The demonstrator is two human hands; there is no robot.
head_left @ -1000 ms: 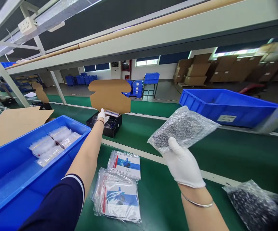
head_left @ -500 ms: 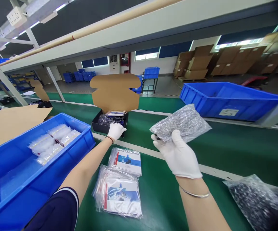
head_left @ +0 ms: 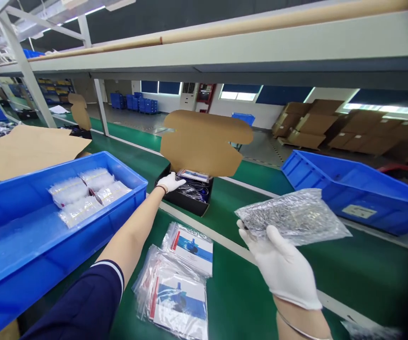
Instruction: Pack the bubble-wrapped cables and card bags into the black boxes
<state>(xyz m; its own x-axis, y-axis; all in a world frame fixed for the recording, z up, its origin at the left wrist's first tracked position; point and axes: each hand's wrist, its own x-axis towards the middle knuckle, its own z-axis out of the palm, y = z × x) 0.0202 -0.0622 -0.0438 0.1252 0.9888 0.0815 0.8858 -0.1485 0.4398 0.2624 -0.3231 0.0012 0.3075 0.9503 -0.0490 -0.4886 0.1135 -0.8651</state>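
My right hand (head_left: 283, 267), in a white glove, holds a clear bubble-wrap pouch (head_left: 292, 217) with something dark inside, thumb in front and fingers beneath. The pouch is raised above the green bench. My left hand (head_left: 170, 182), also gloved, lies at the left side of a black box (head_left: 186, 204), touching it with thumb and fingers apart. The box's brown cardboard lid (head_left: 204, 141) stands up at the back. Inside are a bagged booklet (head_left: 194, 175), clear plastic and dark cables. In front of the box lie bagged booklets (head_left: 180, 302) in two overlapping piles.
A blue bin (head_left: 30, 255) at left holds several white wrapped packs (head_left: 83, 196). Another blue bin (head_left: 359, 193) stands at right. Flat cardboard (head_left: 27, 151) lies behind the left bin. A shelf beam (head_left: 225, 52) crosses overhead. Another bubble-wrap pouch (head_left: 370, 330) shows at lower right.
The view has turned and shifted. My left hand has gone from the box's front to its left side, and the box now sits at a different angle. My right hand still holds the pouch.
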